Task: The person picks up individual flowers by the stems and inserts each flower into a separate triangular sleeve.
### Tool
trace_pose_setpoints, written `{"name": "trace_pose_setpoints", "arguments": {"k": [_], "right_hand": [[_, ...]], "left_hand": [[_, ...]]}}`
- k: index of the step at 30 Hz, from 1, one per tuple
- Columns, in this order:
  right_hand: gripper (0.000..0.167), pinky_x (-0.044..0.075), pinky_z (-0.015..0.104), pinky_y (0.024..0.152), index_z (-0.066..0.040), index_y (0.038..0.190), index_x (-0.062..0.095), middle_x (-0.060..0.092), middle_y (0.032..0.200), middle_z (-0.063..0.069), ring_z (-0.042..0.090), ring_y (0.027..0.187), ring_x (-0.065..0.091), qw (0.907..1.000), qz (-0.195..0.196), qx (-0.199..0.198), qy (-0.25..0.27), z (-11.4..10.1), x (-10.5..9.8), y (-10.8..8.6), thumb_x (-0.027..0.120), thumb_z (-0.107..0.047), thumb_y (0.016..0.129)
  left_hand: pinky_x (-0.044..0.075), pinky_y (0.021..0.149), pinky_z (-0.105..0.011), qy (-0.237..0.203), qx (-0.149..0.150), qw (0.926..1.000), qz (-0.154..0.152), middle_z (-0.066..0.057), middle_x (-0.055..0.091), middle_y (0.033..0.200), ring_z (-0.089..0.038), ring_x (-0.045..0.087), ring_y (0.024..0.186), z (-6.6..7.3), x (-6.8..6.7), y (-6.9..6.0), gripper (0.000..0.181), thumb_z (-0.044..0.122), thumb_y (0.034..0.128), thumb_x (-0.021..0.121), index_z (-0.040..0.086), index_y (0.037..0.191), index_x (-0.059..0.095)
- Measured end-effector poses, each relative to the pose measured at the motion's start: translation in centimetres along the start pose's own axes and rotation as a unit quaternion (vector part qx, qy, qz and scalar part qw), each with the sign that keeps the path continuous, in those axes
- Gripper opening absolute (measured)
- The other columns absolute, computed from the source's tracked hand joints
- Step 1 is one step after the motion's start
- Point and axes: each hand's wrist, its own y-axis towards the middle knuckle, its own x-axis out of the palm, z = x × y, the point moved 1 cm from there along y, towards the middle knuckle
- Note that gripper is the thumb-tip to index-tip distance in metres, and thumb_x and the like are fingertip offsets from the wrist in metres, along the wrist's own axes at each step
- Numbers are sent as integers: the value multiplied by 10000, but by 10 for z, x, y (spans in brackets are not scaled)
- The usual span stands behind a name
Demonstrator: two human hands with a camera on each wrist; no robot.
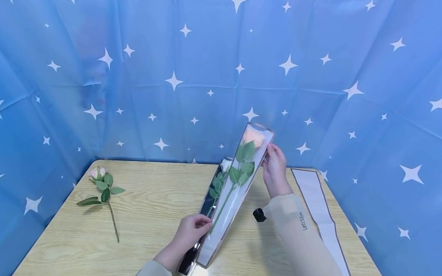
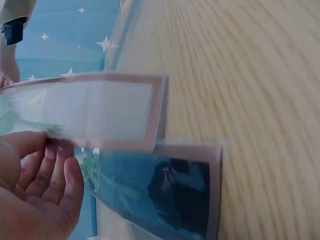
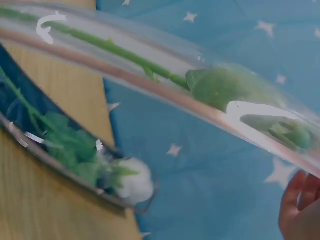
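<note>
A clear flower sleeve with a white backing [image 1: 237,211] is held up at a slant, a peach rose [image 1: 253,136] with green leaves inside it. My left hand [image 1: 189,234] pinches its lower left edge between thumb and fingers, seen closely in the left wrist view. Near the top, my right hand [image 1: 275,168] grips the sleeve's right edge; only some of its fingers [image 3: 292,202] show in the right wrist view. Partly hidden behind this sleeve lies a dark-backed sleeve [image 2: 185,200] on the table, containing a white rose [image 3: 135,182].
A loose pale pink rose [image 1: 98,172] with a leafy stem lies on the table's left side. Along the right edge stretches another white sleeve [image 1: 312,191] with a brown border. A blue star-patterned curtain [image 1: 214,48] hangs behind the wooden table [image 1: 152,198].
</note>
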Motion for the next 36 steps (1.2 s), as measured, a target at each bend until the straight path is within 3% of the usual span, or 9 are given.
{"name": "trace_pose_setpoints", "arguments": {"k": [5, 8, 11, 21, 26, 28, 31, 33, 36], "right_hand": [[424, 421, 253, 1000, -103, 1440, 325, 491, 1304, 27, 128, 1179, 497, 9954, -117, 929, 184, 12, -20, 5, 350, -214, 1032], [463, 351, 278, 1096, -116, 1494, 224, 366, 1465, 55, 151, 1319, 400, 9921, -262, 1225, 120, 19, -31, 6, 294, -203, 1044], [467, 336, 279, 1111, -122, 1502, 207, 308, 1518, 51, 155, 1360, 356, 9897, -251, 1410, 45, 29, -45, 9, 278, -200, 1047], [451, 417, 201, 1022, -94, 1479, 286, 496, 1260, 10, 97, 1152, 502, 9841, 287, 1746, -149, 59, -82, 12, 325, -197, 1042], [433, 446, 110, 701, -77, 1451, 339, 560, 1088, -18, 39, 890, 529, 9811, 310, 1838, -510, 68, -89, 6, 345, -211, 1039], [429, 437, 106, 684, -83, 1439, 364, 571, 1081, -12, 39, 867, 527, 9797, 285, 1908, -553, 70, -90, 5, 375, -214, 1031], [462, 467, 166, 857, -110, 1458, 332, 551, 1194, 18, 78, 975, 537, 9768, 219, 1992, -759, 74, -91, 7, 427, -198, 1014], [528, 427, 254, 1004, -130, 1491, 262, 496, 1315, 46, 124, 1104, 514, 9750, 137, 2032, -884, 78, -91, 9, 456, -179, 1003], [627, 387, 321, 1064, -157, 1521, 149, 430, 1403, 86, 178, 1203, 469, 9726, 2, 2066, -1068, 85, -92, 13, 484, -162, 991]], "left_hand": [[498, 574, -176, 242, -81, 9993, 261, -35, 677, 760, -39, 568, 648, -3, -2, 0, 44, 82, 829, 699, 39, 836, 707], [490, 570, -166, 363, -151, 9987, 313, -24, 670, 744, -48, 567, 650, -4, -2, -1, 37, 68, 815, 702, 33, 825, 709], [488, 570, -165, 433, -203, 9983, 327, -21, 672, 732, -61, 571, 648, -6, 0, -1, 40, 66, 809, 703, 30, 824, 711], [487, 602, -180, 955, -208, 9944, 402, 3, 670, 706, -62, 573, 657, -4, 1, -6, 49, 89, 802, 704, 42, 791, 714], [486, 595, -187, 1075, -298, 9930, 391, 4, 661, 707, -64, 565, 656, -8, 2, -6, 53, 92, 804, 706, 41, 790, 712], [488, 597, -185, 1077, -381, 9927, 378, 7, 659, 717, -63, 564, 662, -9, 2, -7, 40, 89, 804, 706, 49, 800, 712], [485, 597, -179, 1090, -444, 9923, 385, 13, 658, 722, -59, 562, 664, -11, 2, -7, 32, 86, 806, 707, 56, 808, 714], [485, 596, -180, 1109, -427, 9921, 404, 14, 657, 719, -58, 561, 663, -12, 2, -8, 39, 90, 808, 710, 52, 805, 714], [490, 605, -190, 1082, -407, 9923, 447, 12, 660, 713, -58, 564, 662, -14, 2, -8, 50, 94, 800, 715, 44, 797, 715]]}}
